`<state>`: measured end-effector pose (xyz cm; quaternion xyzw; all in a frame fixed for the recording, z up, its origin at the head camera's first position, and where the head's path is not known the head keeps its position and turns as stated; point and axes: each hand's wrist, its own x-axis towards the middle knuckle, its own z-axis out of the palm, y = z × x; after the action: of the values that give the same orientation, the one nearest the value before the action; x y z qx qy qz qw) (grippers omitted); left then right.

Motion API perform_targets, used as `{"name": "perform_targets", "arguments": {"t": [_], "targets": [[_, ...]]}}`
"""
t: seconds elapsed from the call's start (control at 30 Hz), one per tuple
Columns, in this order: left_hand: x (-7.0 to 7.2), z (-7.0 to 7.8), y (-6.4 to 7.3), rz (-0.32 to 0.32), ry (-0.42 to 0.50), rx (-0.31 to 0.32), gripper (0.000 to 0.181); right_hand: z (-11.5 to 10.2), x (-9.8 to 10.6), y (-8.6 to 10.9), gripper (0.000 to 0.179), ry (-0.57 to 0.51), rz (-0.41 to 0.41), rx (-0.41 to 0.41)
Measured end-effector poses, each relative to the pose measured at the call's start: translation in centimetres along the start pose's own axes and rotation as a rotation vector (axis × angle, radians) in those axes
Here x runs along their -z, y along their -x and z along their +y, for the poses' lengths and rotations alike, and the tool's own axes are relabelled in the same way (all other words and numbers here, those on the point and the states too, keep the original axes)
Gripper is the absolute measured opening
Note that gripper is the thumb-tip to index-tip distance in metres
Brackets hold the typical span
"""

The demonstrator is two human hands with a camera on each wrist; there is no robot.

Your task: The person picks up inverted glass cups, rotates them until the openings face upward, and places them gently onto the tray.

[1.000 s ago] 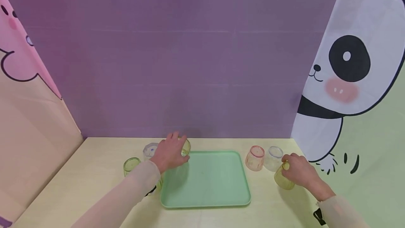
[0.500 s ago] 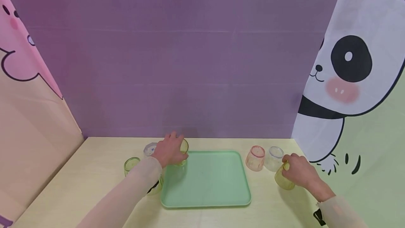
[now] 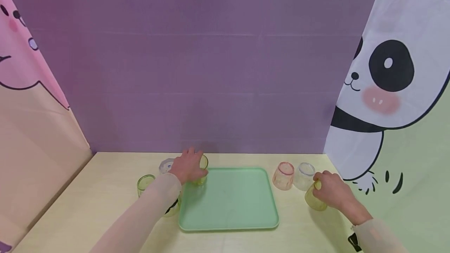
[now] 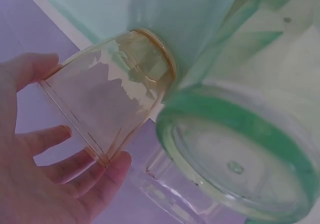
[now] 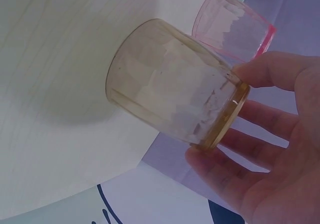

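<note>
Furthest left, a green glass (image 3: 144, 182) stands around nine o'clock of the pale green tray (image 3: 233, 202), partly behind the person's sleeve (image 3: 140, 214); a clear glass (image 3: 165, 165) sits at ten. The left hand (image 3: 189, 166) pinches a yellow glass (image 4: 117, 83) by its rim, base down, at the tray's half-past-ten corner; contact I can't tell. Towards two are a pink glass (image 3: 283, 176) and a colourless glass (image 3: 303, 177). At three, the right hand (image 3: 333, 191) grips an amber glass (image 5: 170, 81) by its base, mouth downward.

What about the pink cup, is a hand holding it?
No, the pink cup stands on the table while the left hand and right hand hold yellow cups.
</note>
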<state>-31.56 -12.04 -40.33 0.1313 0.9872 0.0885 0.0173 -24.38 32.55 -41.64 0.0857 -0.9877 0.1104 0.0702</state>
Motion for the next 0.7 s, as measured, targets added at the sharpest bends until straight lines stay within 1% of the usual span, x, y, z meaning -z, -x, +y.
{"name": "perform_targets", "arguments": {"t": [0.2, 0.4, 0.57, 0.7], "targets": [[-0.12, -0.26, -0.36, -0.004, 0.006, 0.004, 0.069, 0.22, -0.43, -0.07, 0.027, 0.007, 0.022, 0.006], [0.11, -0.30, -0.31, -0.004, 0.005, -0.006, 0.064, 0.41, -0.47, 0.00, 0.029, 0.000, 0.033, 0.010], [0.34, -0.28, -0.17, -0.016, 0.013, -0.012, 0.064, 0.46, -0.34, 0.11, 0.029, -0.012, 0.024, 0.024], [0.42, -0.31, -0.17, -0.021, 0.011, -0.015, 0.065, 0.50, -0.12, 0.09, 0.032, -0.015, -0.003, 0.017]]}}
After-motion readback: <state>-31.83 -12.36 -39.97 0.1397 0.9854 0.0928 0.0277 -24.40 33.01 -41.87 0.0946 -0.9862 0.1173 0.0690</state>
